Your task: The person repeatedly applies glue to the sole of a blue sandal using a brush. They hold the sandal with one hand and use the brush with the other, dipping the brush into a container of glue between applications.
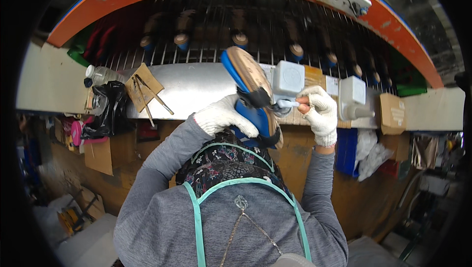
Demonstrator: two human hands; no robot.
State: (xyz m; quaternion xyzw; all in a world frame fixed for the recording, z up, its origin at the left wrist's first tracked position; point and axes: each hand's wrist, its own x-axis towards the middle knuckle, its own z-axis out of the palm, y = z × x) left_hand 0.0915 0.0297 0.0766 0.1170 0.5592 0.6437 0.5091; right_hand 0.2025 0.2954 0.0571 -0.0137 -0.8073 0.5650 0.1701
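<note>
My left hand, in a white knit glove, is closed around the side of a shoe with a tan sole, blue sides and black straps. The shoe is tilted with its sole showing; a second blue-and-black part lies below the straps, and I cannot tell whether it is another shoe. My right hand, gloved with bare fingertips, pinches a small brush by its pale handle. The brush's head points at the shoe's middle, over a small grey container, and its bristles are blurred.
Beyond the metal-topped bench, shoes on blue forms lie along a rack of rods. Two white square bottles stand right of the shoe. At left are cardboard with thin tools, a clear bottle and a black bag.
</note>
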